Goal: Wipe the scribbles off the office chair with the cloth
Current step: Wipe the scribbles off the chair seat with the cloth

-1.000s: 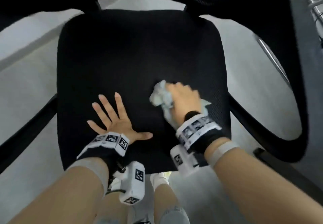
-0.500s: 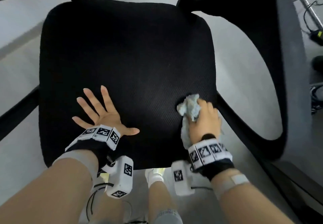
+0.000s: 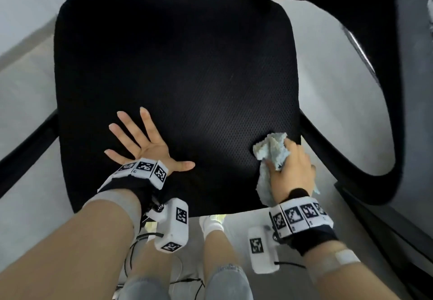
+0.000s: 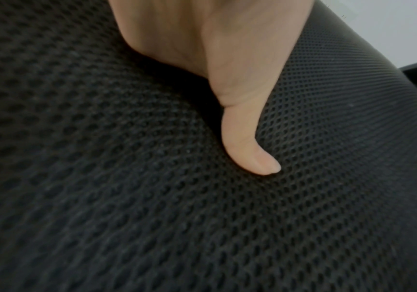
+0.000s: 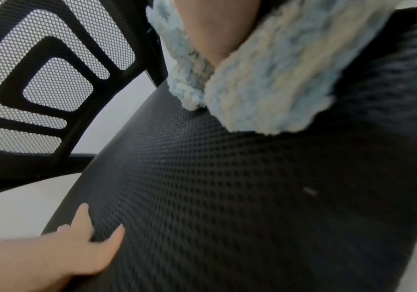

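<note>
The office chair's black mesh seat (image 3: 173,65) fills the head view. My left hand (image 3: 143,145) lies flat on its front left part, fingers spread and thumb (image 4: 250,146) stretched along the mesh. My right hand (image 3: 293,168) grips a crumpled pale blue cloth (image 3: 273,152) and presses it on the seat's front right corner, beside the right armrest (image 3: 365,166). In the right wrist view the fluffy cloth (image 5: 272,79) bunches under my palm on the mesh. No scribbles stand out on the dark fabric; a small pale speck (image 5: 310,190) shows near the cloth.
The mesh backrest (image 5: 52,83) rises at the far side. A black left armrest (image 3: 25,149) runs along the seat. Grey floor (image 3: 23,89) surrounds the chair. My legs (image 3: 222,264) stand below the seat's front edge, with thin cables on the floor there.
My right hand has dragged the cloth from the seat's front middle to its front right corner. The left hand has stayed flat in place.
</note>
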`<state>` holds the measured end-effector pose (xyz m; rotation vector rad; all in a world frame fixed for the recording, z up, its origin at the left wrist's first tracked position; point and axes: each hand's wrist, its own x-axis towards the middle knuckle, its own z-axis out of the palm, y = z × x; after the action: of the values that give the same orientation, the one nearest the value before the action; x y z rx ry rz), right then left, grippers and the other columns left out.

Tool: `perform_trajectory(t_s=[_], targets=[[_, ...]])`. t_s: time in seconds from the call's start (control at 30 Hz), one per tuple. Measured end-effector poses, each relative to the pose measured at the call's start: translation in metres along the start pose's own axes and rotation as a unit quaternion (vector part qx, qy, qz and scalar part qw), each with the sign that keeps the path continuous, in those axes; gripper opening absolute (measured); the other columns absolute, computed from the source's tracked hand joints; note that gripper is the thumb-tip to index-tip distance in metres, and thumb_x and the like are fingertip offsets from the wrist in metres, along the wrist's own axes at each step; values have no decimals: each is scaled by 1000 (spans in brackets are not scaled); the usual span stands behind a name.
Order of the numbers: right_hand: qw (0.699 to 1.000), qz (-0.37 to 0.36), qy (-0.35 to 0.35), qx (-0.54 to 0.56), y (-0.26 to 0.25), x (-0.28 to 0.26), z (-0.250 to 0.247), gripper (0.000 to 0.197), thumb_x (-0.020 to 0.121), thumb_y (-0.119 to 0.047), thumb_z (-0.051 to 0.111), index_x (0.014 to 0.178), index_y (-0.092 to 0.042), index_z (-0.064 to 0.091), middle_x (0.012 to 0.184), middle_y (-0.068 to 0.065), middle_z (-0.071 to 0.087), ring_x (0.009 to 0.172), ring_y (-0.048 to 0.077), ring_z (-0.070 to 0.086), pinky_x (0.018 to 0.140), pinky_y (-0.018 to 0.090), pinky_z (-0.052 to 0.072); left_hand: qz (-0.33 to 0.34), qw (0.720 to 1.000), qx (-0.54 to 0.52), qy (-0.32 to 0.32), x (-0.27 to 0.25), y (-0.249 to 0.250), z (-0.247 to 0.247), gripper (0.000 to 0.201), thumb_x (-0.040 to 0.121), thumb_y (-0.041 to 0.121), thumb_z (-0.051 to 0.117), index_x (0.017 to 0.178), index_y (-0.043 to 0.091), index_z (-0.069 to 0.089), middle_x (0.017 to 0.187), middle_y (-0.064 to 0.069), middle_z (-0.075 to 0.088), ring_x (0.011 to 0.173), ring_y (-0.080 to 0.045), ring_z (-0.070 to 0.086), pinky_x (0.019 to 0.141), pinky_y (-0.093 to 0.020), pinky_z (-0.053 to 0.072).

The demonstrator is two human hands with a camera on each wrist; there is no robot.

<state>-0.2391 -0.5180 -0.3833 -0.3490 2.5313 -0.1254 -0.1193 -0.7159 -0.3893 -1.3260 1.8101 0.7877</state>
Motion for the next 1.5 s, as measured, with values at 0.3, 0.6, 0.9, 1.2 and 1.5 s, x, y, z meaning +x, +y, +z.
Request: perform_trajectory(t_s=[0.3, 0.6, 0.9, 1.2, 1.5], targets=[[994, -5, 69, 85, -47, 60, -9, 51, 83, -28, 60, 127, -16, 39, 124, 13, 50, 116, 35, 46, 97, 49, 38, 8, 999, -33, 15, 0, -2, 11, 152, 50, 58, 79, 129, 23, -45, 138, -19, -49, 129, -39, -42, 101, -67, -15], [999, -19, 21, 38, -22, 27, 2, 45, 81, -26, 61, 120, -10, 43, 119, 18, 50, 113, 39, 47, 96, 50, 40, 30, 998, -49, 7, -1, -7, 10, 152, 50, 61, 78, 129, 23, -45, 137, -19, -50, 128, -39, -43, 101, -67, -16], [999, 3, 42, 28, -73, 15, 24, 43, 85, -30, 51, 124, -18, 39, 124, 10, 49, 116, 33, 46, 95, 47, 37, 35, 998, -56, 24, -7, -8, 19, 148, 51, 64, 75, 132, 25, -42, 139, -17, -49, 130, -38, -42, 101, -66, -16], [995, 26, 65, 65, -43, 47, -12, 49, 80, -33, 64, 119, -13, 42, 122, 16, 51, 115, 38, 49, 92, 47, 40, 63, 998, -6, 6, -9, -21, 11, 147, 52, 68, 72, 128, 25, -46, 137, -16, -51, 129, -38, -42, 105, -63, -16], [982, -92, -142, 80, -104, -42, 33, 44, 78, -28, 63, 116, -16, 44, 117, 10, 54, 110, 30, 54, 95, 44, 44, 88, 991, 96, 8, -20, -42, 9, 142, 56, 61, 74, 133, 26, -40, 140, -12, -49, 134, -33, -38, 111, -56, -11]])
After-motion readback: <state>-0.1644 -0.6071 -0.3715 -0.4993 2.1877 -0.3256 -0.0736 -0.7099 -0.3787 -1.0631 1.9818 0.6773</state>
